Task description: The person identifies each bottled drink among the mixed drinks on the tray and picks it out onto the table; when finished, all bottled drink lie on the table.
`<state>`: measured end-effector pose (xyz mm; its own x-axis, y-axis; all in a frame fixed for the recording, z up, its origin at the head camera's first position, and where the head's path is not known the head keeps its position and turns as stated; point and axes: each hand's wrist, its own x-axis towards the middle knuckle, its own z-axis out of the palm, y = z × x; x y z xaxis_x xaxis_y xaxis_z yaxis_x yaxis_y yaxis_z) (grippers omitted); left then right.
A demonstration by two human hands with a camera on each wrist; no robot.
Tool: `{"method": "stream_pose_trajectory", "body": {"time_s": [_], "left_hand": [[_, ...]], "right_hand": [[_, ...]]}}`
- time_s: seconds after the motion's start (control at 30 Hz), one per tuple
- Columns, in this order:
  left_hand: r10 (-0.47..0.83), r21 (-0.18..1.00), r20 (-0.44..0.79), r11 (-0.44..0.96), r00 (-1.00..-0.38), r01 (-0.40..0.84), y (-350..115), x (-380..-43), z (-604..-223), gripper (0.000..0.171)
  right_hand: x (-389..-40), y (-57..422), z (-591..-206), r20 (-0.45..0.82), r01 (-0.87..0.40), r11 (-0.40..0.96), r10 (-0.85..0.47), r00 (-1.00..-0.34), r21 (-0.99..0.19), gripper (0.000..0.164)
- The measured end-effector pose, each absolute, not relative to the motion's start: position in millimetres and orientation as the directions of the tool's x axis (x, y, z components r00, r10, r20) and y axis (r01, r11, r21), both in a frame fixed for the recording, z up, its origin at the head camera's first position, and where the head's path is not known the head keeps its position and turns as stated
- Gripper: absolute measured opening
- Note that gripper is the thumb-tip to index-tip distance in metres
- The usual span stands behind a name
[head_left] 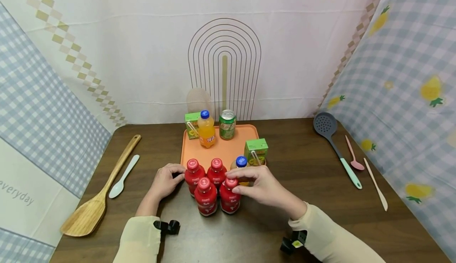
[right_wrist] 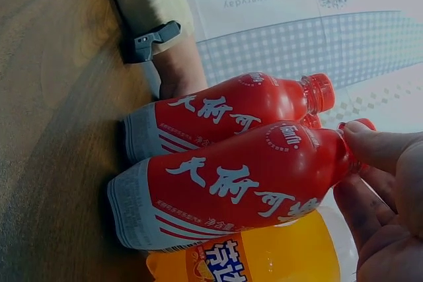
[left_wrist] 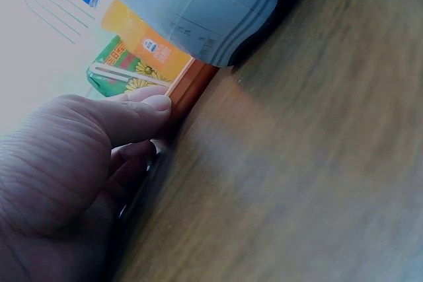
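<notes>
My right hand (head_left: 258, 183) grips the front right red bottle (head_left: 230, 199) at its cap and neck. In the right wrist view that bottle (right_wrist: 231, 183) stands upright on the wood. More red bottles (head_left: 206, 199) cluster beside it, before the orange tray (head_left: 231, 143). Pinched between thumb and fingers of my left hand (head_left: 165, 182) is the tray's edge; the left wrist view shows the thumb on its rim (left_wrist: 188, 87). The tray bears a blue-capped orange soda bottle (head_left: 206, 130), a green can (head_left: 227, 125) and green drink cartons (head_left: 255, 149). Another blue-capped bottle (head_left: 241, 161) is partly hidden behind my right hand.
A wooden spatula (head_left: 89, 213) and a white spoon (head_left: 122, 178) lie at the left. To the right are a slotted skimmer (head_left: 325, 125), a small pink spoon (head_left: 356, 164) and a thin pale spreader (head_left: 377, 185). Patterned cloth (head_left: 149, 57) hangs behind the table.
</notes>
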<state>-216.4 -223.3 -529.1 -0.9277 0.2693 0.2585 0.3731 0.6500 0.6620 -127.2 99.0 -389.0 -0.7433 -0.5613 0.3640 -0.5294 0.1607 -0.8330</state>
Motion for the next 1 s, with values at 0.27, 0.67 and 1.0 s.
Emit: {"method": "stream_pose_trajectory", "body": {"time_s": [0.27,0.67,1.0], "left_hand": [[0.271,0.661,0.265,0.648,-0.925,0.379,-223.3,-216.0,-529.3,0.006],[0.272,0.657,0.26,0.653,-0.927,0.376,-223.2,-215.6,-528.5,0.006],[0.272,0.66,0.261,0.65,-0.926,0.377,-223.2,-215.7,-529.3,0.007]], "right_hand": [[-126.5,96.5,-390.8,0.386,-0.547,0.157,-0.553,-0.739,-0.822,0.031],[-126.6,94.9,-392.7,0.383,-0.542,0.151,-0.554,-0.739,-0.827,0.031],[-128.5,96.3,-395.5,0.4,-0.554,0.122,-0.569,-0.719,-0.823,0.031]]}}
